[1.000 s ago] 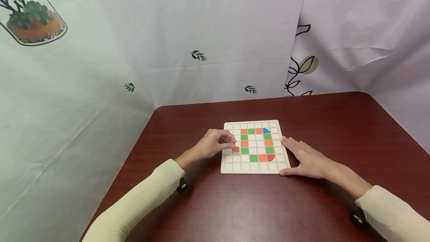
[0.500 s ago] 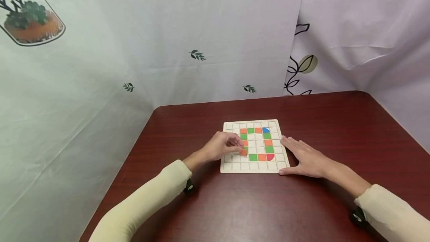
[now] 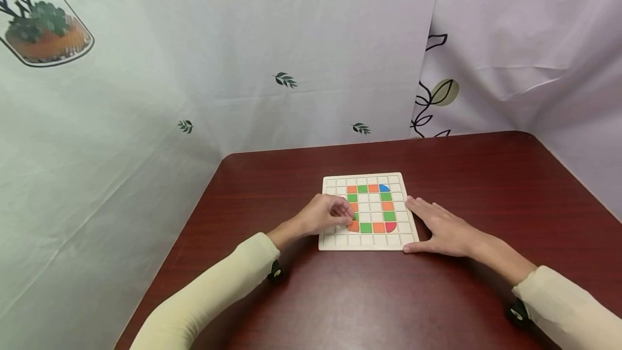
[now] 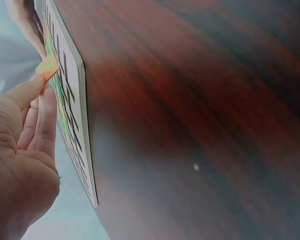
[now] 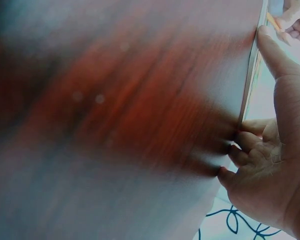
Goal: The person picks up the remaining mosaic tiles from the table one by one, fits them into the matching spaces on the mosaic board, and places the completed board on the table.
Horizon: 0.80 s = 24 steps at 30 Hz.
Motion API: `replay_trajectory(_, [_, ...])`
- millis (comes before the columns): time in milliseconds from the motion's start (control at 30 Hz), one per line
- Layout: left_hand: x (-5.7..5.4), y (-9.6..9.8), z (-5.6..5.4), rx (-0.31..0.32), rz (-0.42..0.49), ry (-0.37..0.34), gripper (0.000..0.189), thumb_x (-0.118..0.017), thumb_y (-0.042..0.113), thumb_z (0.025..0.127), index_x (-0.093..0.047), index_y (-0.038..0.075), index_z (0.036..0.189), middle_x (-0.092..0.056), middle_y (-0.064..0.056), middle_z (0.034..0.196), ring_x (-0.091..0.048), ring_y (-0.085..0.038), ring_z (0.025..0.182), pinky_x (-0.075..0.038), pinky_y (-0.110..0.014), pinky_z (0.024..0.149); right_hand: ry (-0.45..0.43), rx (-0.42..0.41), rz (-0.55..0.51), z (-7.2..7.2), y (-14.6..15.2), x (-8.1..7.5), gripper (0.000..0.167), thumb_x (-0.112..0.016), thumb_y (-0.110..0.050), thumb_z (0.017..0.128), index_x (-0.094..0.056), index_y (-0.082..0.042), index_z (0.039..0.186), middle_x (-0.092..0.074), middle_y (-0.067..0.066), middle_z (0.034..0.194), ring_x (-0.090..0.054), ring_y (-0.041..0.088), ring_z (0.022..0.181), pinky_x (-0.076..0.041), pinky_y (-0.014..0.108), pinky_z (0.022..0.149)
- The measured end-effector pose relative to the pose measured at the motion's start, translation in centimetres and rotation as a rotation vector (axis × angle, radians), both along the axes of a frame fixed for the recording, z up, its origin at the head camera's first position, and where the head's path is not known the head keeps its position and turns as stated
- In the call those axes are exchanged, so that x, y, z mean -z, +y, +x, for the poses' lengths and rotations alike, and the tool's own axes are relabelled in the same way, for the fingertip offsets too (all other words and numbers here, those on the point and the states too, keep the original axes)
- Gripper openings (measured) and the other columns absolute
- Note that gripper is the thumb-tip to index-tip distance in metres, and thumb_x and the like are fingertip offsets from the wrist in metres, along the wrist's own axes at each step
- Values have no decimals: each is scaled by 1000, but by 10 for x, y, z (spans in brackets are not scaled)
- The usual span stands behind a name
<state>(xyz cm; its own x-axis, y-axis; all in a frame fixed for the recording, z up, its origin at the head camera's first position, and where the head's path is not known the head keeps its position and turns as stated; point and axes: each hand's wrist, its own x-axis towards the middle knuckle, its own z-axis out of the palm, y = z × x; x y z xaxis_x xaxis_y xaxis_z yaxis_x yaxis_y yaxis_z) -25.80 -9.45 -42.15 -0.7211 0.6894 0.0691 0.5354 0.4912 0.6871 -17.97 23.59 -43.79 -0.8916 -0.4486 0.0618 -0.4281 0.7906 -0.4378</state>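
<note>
A cream grid board [image 3: 335,240] lies on the table, with green and orange square tiles set in a ring of cells. A blue rounded tile [image 3: 384,188] fills the ring's far right corner, a red rounded tile [image 3: 390,227] the near right one. My left hand [image 3: 326,214] pinches an orange tile [image 4: 48,68] between thumb and fingers, over the ring's near left corner. In the left wrist view the tile tilts close to the board. My right hand [image 3: 444,231] rests along the board's right edge, thumb at the near corner, fingers extended.
The dark red wooden table [image 3: 369,296] spreads around the board on all sides. Behind and beside it hangs a pale curtain [image 3: 311,42] with printed plants. Dark bands [image 3: 275,271] show at the sleeves.
My left hand has moved right and slightly nearer, carrying the orange tile from the board's left cells to the ring's near left corner. My right hand stays at the board's edge.
</note>
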Motion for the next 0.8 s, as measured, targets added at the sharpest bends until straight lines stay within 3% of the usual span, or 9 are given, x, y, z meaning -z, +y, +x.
replay_trajectory(800, [4,3,3,-24,-76,40,8,-83,11,95,-77,14,98,-72,11,89,-68,-1,82,-57,-19,80,-2,-2,3,0,0,-2,122,-80,-74,80,-37,5,161,-37,27,165,-32,48,153,-25,66,121])
